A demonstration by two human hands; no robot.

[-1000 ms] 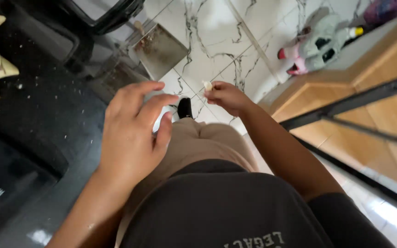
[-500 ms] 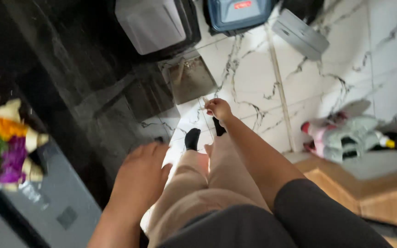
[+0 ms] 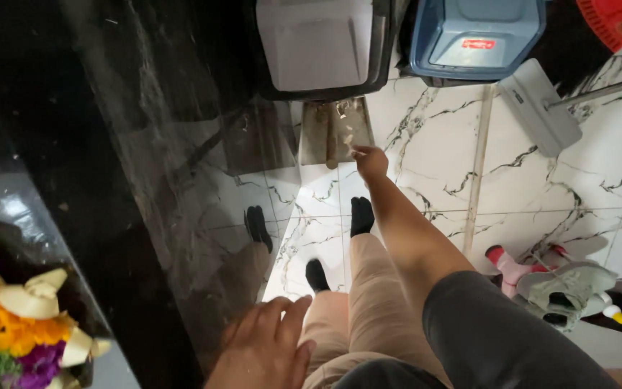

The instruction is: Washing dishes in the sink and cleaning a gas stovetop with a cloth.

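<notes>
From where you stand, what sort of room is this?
Probably a home kitchen or utility corner. The floor is white marble-patterned tile, a grey bin and a blue tub stand on it, and a black polished counter runs alongside. The right hand reaches down towards the bin.

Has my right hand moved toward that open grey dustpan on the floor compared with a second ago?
Yes. The right hand has reached forward to the lower edge of the grey dustpan; earlier it was back above the knee, short of it.

Red label, perhaps rectangular, on blue bin.
</notes>
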